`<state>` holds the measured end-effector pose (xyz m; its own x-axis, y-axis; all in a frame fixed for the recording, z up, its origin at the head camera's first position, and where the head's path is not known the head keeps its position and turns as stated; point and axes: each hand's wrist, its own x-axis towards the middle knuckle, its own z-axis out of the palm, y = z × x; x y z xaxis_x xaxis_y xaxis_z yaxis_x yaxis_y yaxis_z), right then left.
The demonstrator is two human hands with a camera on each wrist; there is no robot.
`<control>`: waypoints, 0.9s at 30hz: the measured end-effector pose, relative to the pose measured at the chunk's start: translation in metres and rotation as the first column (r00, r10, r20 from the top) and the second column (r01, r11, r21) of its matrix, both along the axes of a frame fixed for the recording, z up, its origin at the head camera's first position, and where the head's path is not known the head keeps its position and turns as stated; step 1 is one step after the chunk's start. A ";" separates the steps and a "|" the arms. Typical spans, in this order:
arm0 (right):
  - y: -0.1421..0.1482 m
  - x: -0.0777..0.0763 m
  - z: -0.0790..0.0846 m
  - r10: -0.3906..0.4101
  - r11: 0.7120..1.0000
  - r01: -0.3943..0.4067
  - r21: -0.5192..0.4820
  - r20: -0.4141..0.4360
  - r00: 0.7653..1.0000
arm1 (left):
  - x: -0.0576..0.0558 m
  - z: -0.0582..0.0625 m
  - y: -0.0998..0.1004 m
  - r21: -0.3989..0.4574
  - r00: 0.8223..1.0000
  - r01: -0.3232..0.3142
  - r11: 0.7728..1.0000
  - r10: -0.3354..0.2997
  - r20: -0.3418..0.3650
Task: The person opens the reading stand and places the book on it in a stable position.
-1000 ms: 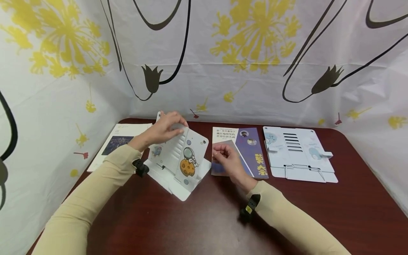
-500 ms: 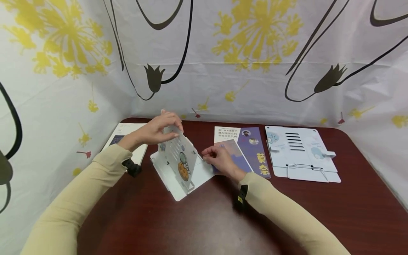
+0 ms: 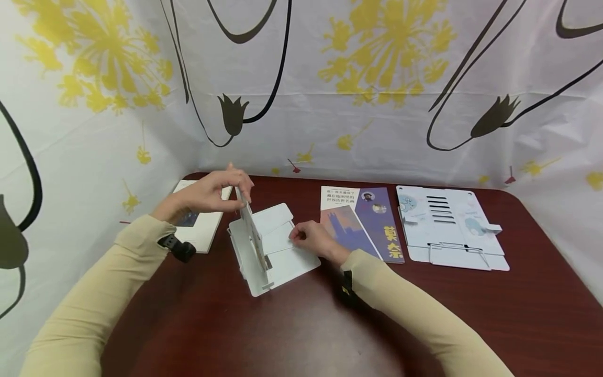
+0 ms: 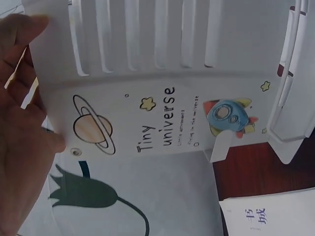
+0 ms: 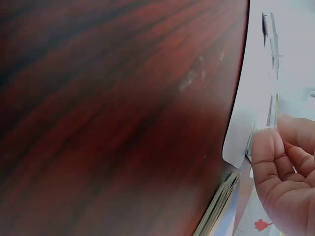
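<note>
A white metal book stand [image 3: 294, 262] rests at an angle on the table, its slotted panel [image 4: 177, 81] raised nearly upright. That panel carries a planet, a rocket and the words "Tiny universe". My left hand [image 3: 214, 191] grips the panel's top edge, thumb on one side and fingers over the other. Low over the stand's base, my right hand [image 3: 313, 241] has thumb and fingers curled together at its far right part. In the right wrist view a thin wire [image 5: 249, 142] shows right at those fingertips; the pinched spot itself is hidden.
A purple and white book [image 3: 363, 225] lies just right of the stand. Farther right, a second white book stand [image 3: 445, 230] lies folded flat. A pale book [image 3: 207, 230] is behind the left wrist. Patterned cloth [image 3: 301, 131] hangs behind the dark red table [image 3: 282, 335].
My left hand has swung the panel up and leftward until it appears nearly edge-on, exposing the base. The right hand has moved left from above the purple book to the base.
</note>
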<state>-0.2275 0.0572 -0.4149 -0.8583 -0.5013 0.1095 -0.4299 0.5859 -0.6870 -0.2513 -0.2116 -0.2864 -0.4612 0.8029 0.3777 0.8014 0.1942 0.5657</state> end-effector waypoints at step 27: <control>-0.019 0.013 0.003 0.011 0.980 -0.016 0.197 0.028 1.000 | -0.019 0.019 -0.008 -0.135 0.963 0.159 0.978 -0.124 0.238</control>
<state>-0.2143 0.0383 -0.4120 -0.8527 -0.5222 -0.0155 -0.4215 0.7053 -0.5700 -0.2708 -0.2197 -0.2678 -0.3980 0.9059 0.1449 0.6806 0.1857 0.7087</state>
